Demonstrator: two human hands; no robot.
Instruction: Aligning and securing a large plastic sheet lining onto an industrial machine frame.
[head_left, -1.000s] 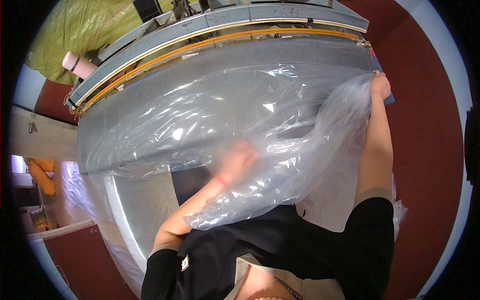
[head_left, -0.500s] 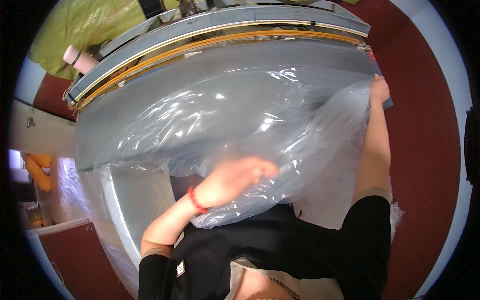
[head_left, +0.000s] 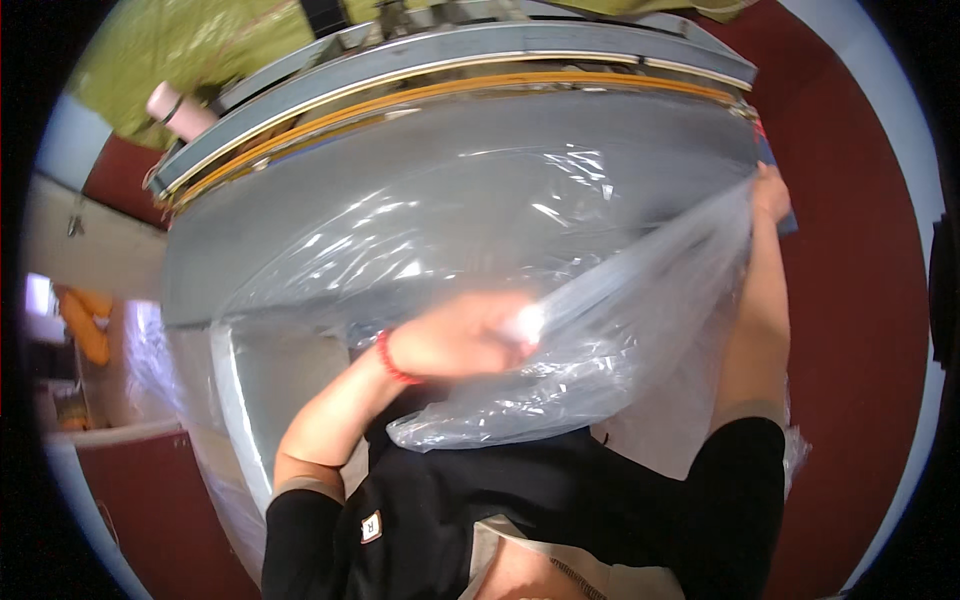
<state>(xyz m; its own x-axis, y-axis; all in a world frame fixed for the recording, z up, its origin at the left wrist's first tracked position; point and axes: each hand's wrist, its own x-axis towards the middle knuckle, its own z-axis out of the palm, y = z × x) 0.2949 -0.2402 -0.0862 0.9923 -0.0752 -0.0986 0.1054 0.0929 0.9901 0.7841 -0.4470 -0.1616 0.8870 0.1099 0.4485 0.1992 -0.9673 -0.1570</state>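
Observation:
Clear plastic film (head_left: 640, 330) lies in glossy folds over a grey, flat-topped surface (head_left: 250, 210), and its loose part bunches against my front. My left hand (head_left: 475, 335), with a red bead bracelet at the wrist, is blurred by motion near the middle. Its fingers are closed on the film, and a taut fold runs from them toward the far right. At the surface's right edge my right hand (head_left: 770, 195) is stretched out, pinching the film's far corner. The fingertips of my left hand are smeared.
A long metal frame (head_left: 450, 45) with an orange strip (head_left: 460, 92) runs along the back. Behind it sit a pink roll (head_left: 180, 112) and a yellow-green cover (head_left: 190, 50). Red floor (head_left: 850, 300) borders the right side. A grey panel under film (head_left: 285, 385) stands at near left.
My left hand has closed on the film and lifted it, drawing a fold tight toward my right hand. The right hand keeps its place at the edge, and the view has shifted slightly.

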